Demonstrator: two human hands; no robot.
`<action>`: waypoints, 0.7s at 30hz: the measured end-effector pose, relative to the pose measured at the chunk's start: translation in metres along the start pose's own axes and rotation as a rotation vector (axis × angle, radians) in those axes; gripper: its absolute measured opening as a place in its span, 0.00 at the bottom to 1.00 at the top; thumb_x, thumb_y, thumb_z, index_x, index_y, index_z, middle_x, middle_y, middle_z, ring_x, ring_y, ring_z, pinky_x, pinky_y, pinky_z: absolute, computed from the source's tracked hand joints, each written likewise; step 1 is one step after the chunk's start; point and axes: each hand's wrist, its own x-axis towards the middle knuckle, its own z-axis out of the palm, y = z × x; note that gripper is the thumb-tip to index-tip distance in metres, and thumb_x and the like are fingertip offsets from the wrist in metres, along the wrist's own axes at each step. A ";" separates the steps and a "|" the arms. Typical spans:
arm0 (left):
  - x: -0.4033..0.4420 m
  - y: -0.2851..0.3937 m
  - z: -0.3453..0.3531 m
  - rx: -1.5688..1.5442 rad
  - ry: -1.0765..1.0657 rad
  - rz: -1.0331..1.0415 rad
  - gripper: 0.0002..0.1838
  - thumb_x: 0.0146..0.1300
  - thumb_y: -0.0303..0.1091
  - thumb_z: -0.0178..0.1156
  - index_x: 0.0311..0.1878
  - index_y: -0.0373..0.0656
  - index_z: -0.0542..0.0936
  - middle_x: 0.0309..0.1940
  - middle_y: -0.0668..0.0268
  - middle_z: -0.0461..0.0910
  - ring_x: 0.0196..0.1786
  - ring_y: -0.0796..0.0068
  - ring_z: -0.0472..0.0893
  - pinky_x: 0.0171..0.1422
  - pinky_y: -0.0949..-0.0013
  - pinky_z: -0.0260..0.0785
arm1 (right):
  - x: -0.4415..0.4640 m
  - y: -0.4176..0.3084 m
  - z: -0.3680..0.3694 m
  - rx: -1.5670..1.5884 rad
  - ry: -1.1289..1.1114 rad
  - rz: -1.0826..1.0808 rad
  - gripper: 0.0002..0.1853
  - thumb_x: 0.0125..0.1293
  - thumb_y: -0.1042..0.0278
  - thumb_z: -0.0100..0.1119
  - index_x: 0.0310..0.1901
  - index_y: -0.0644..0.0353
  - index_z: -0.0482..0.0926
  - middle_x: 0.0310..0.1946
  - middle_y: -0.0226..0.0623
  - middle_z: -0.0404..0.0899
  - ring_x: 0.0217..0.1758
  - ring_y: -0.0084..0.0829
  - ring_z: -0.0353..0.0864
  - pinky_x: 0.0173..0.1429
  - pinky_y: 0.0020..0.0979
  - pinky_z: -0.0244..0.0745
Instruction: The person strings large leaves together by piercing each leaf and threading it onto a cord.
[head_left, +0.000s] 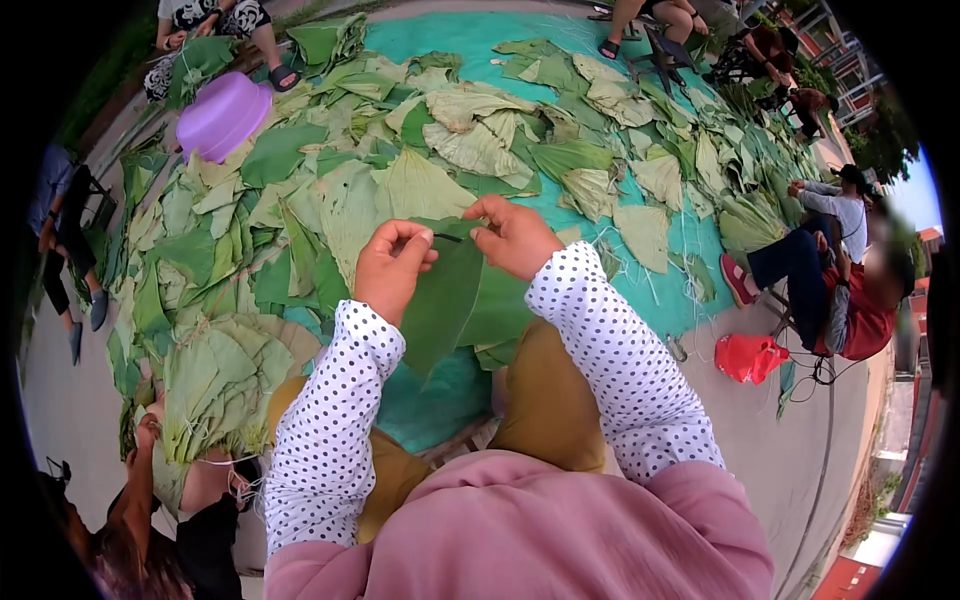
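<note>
Both of my hands are raised near the middle of the view, over my lap. My left hand (393, 268) pinches a short, thin dark strip (447, 237) between thumb and finger. Close on its right, my right hand (515, 237) has thumb and fingers pressed together at the top edge of a large green leaf (440, 300). The leaf hangs down between the two hands. Behind them lies a wide pile of green and pale leaves (350, 205) on a teal sheet (690, 300).
A purple basin (224, 116) stands at the upper left. A leaf bundle (225, 375) is at the lower left, beside a person's arm (140, 480). Several people sit around the sheet. A red bag (748, 358) lies on the pavement at right, near a seated person (860, 310).
</note>
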 end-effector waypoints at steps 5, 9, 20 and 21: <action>0.002 0.002 0.002 -0.043 -0.006 0.008 0.04 0.66 0.30 0.59 0.40 0.40 0.77 0.34 0.69 0.79 0.35 0.79 0.78 0.42 0.74 0.72 | -0.011 0.051 -0.031 0.027 -0.015 0.189 0.13 0.65 0.71 0.57 0.49 0.66 0.74 0.26 0.34 0.78 0.24 0.23 0.79 0.32 0.27 0.74; -0.001 0.001 0.003 -0.051 0.001 0.012 0.05 0.67 0.30 0.59 0.41 0.40 0.77 0.35 0.68 0.79 0.35 0.79 0.78 0.43 0.74 0.71 | -0.037 0.127 -0.037 0.060 0.117 0.308 0.14 0.63 0.71 0.58 0.49 0.65 0.75 0.28 0.39 0.80 0.25 0.28 0.81 0.34 0.31 0.75; -0.006 0.001 -0.005 -0.073 -0.009 0.012 0.05 0.67 0.30 0.57 0.42 0.41 0.77 0.36 0.66 0.79 0.37 0.76 0.78 0.45 0.71 0.72 | -0.125 0.288 -0.026 -0.365 0.214 0.981 0.19 0.59 0.64 0.63 0.52 0.59 0.77 0.49 0.51 0.80 0.49 0.40 0.83 0.56 0.37 0.76; -0.006 0.002 -0.005 -0.068 -0.004 0.012 0.04 0.67 0.30 0.57 0.42 0.41 0.77 0.36 0.66 0.79 0.36 0.76 0.78 0.45 0.71 0.72 | -0.131 0.288 -0.025 -0.362 0.210 0.981 0.19 0.59 0.64 0.63 0.52 0.59 0.77 0.49 0.51 0.80 0.49 0.40 0.83 0.56 0.37 0.76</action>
